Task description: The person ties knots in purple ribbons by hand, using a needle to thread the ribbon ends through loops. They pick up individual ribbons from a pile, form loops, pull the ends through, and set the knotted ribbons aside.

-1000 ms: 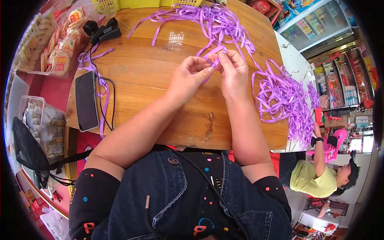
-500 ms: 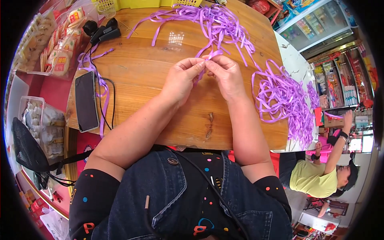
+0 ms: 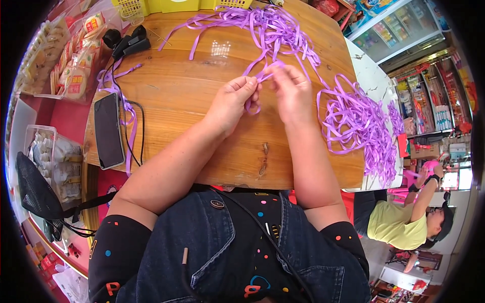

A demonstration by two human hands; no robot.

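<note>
Thin purple ribbon (image 3: 262, 77) runs between my two hands above the wooden table. My left hand (image 3: 235, 98) pinches it between thumb and fingers, and a short loop hangs below those fingertips. Slightly apart, on the right, my right hand (image 3: 291, 93) has its fingers bent around the ribbon; they are partly blurred. From there the strand leads toward a loose purple ribbon heap (image 3: 273, 30) at the table's far side. A second tangled ribbon pile (image 3: 356, 121) lies beside my right forearm, spilling over the right edge.
On the wooden table (image 3: 172, 91), a dark phone (image 3: 108, 130), a black cable and a black clip-like device (image 3: 126, 43) lie left. Yellow baskets (image 3: 177, 5) stand at the far edge. Packaged food fills a clear bin (image 3: 76, 65). A person in a yellow shirt (image 3: 399, 224) is at right.
My right hand has moved a little right, away from my left, drawing the ribbon between them. A loop now shows below my left fingers. The other person's arms have come lower.
</note>
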